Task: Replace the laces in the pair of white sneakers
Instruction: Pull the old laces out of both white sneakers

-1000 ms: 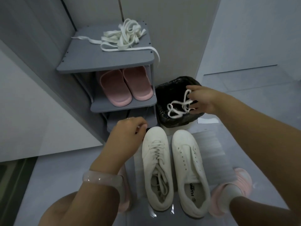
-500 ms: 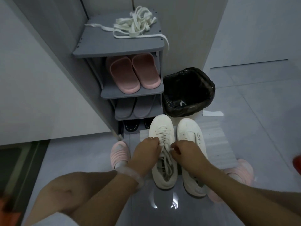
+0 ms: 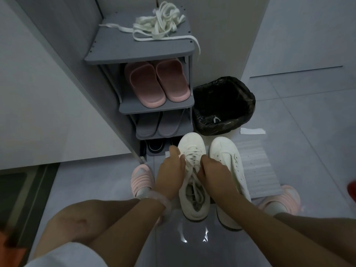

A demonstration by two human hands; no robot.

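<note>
Two white sneakers stand side by side on the floor. The left sneaker (image 3: 192, 145) still carries its lace (image 3: 189, 160); the right sneaker (image 3: 227, 157) has bare eyelets. My left hand (image 3: 170, 170) grips the left side of the laced sneaker, fingers curled at the lacing. My right hand (image 3: 212, 170) pinches the lace on its right side. A pile of white laces (image 3: 159, 22) lies on top of the grey shoe rack (image 3: 138, 53). A removed lace (image 3: 216, 119) shows as a small white bit inside the black-lined bin (image 3: 242, 93).
The rack's shelves hold pink slippers (image 3: 156, 83), grey slippers (image 3: 156, 124) and dark shoes at the bottom. A pale mat (image 3: 258, 166) lies under the sneakers. My feet in pink slippers (image 3: 141, 176) flank the sneakers. A grey wall stands on the left.
My right hand dropped a lace into the bin a second ago, then came down to the left sneaker. Both hands now work at its lacing, barely moved in the last half second.
</note>
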